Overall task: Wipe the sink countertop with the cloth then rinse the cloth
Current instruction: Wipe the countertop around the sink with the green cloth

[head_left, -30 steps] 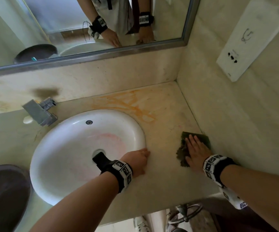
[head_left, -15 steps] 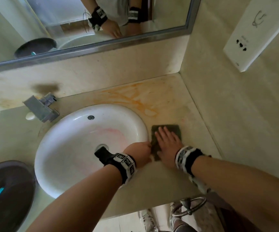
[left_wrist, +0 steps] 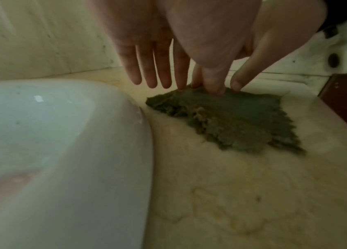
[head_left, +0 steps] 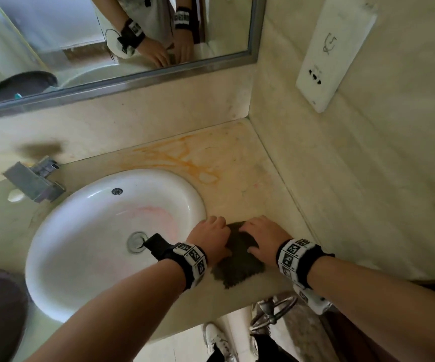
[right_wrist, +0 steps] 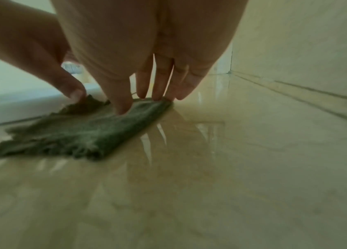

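Fingers (right_wrist: 123, 104) of the right hand (head_left: 266, 237) are stretched almost straight and press their tips down on the far edge of the cloth (head_left: 240, 259); they press it flat and do not curl around it. In the right wrist view the thumb of this hand also pushes on the cloth, and 3 other fingertips stand on its far rim.

Fingers (left_wrist: 163, 67) of the left hand (head_left: 210, 237) are also straight and held close together. In the left wrist view 3 of them hang just over the bare desk (head_left: 237, 178) beside the sink (head_left: 86, 231), and the tip at the cloth side comes to the cloth's edge; if it really touches, I cannot tell. This hand holds nothing.

The cloth is dark green with ragged, frayed edges. It lies flat on the desk at about 3 o'clock from the sink, just beside the white rim and near the front edge of the desk. The 2 hands are next to each other, the left one between the sink rim and the right one.

Orange stains mark the desk at about 1 o'clock from the sink. The tap (head_left: 35, 182) stands at about 10 o'clock from the sink, and the drain (head_left: 137, 241) is in the bottom of the basin. A mirror (head_left: 106, 40) hangs over the back wall and reflects both hands. A white socket plate (head_left: 334, 56) is on the side wall at the right.
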Available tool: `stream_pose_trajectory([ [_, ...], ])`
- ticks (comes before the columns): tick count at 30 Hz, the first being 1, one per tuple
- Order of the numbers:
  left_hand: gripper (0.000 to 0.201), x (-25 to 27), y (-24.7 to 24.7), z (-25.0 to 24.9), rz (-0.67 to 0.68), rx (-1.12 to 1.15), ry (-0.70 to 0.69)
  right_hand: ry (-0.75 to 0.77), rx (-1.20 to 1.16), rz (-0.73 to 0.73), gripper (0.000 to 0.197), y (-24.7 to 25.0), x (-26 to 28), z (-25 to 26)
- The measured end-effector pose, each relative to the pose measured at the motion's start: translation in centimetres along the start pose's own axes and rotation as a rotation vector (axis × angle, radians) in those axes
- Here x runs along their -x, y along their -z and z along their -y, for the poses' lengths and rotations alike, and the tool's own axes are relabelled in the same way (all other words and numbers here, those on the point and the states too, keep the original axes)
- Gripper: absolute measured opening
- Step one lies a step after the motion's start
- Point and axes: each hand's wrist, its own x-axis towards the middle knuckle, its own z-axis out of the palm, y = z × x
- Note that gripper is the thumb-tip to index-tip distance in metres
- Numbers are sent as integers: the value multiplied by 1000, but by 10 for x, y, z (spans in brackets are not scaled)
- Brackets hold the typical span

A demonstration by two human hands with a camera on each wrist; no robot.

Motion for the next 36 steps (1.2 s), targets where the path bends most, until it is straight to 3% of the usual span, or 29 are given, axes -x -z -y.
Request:
stream_pose_trajectory([
  [4, 62, 0, -15, -11, 42, -5, 40, -19, 54, 70, 49, -5, 2, -7],
  [7, 39, 1, -17, -19, -12, -27, 45, -37, 77, 20, 25, -3, 0, -2],
  [9, 25, 2, -13, -20, -13, -1, 60, -66, 60, -6, 18, -1, -2, 1],
  [14, 20, 10, 3, -3, -6, 478, 240, -245, -224, -4, 16, 13, 3, 2],
  [19, 23, 6, 2, 0, -28, 557, 325, -369, -157, -56, 18, 24, -4, 4],
  [22, 28, 7, -6, 3, -79, 424, 321, -300, 25, -109, 45, 17, -1, 8],
  [25, 32, 9, -15, 5, -94, 242, 151, -27, 154, 96, 70, 1, -3, 24],
  [27, 34, 10, -18, 7, -99, 177, 95, -2, 208, 239, 73, -18, -6, 30],
  [30, 41, 9, -22, 12, -100, 204, 117, -77, 199, 243, 76, -43, -1, 21],
  [34, 50, 9, -24, 16, -67, 178, 108, -419, 136, 183, 83, -32, 8, -30],
  [36, 57, 8, -25, 20, -41, 102, 110, -515, 149, 156, 86, -23, 4, -48],
])
